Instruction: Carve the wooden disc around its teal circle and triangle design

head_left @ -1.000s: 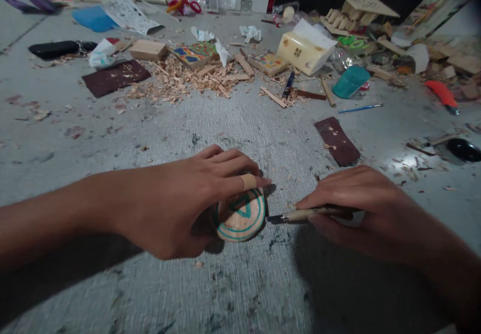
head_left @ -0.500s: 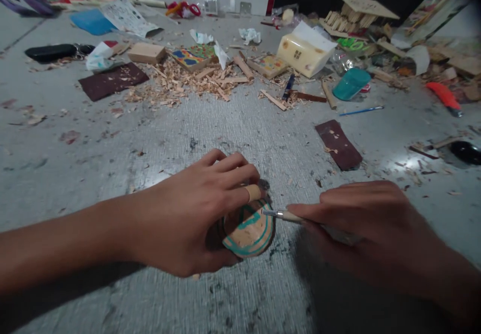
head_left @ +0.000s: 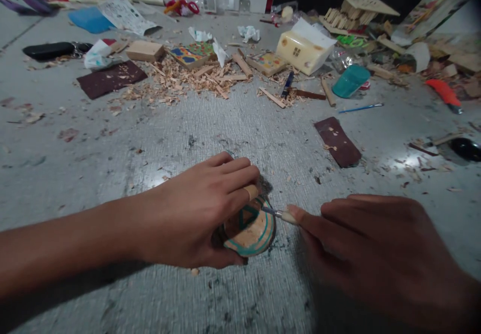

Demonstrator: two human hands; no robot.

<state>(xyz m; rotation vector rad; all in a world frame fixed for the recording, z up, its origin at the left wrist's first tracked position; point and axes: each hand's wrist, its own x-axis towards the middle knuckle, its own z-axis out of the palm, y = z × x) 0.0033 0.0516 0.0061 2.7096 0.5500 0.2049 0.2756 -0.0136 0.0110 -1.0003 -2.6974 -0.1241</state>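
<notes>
A round wooden disc (head_left: 252,231) with a teal ring and a teal triangle painted on it lies on the grey floor. My left hand (head_left: 195,214) is closed round its left and near edge, a tan bandage on one finger. My right hand (head_left: 361,246) pinches a thin carving tool (head_left: 278,215) with a pale handle. The tool's metal tip rests on the disc's top right, beside the triangle. Most of the handle is hidden in my fingers.
Ahead lie a heap of wood shavings (head_left: 188,81), two dark sandpaper sheets (head_left: 337,141) (head_left: 111,78), painted wood blocks (head_left: 193,55), a cream toy house (head_left: 305,49), a teal cup (head_left: 350,81), an orange knife (head_left: 445,93) and sticks. Grey floor (head_left: 112,174) surrounds the disc.
The tool came up from the floor at the disc's right edge onto its top face. My right hand shifted closer to me. My left hand turned the disc a little.
</notes>
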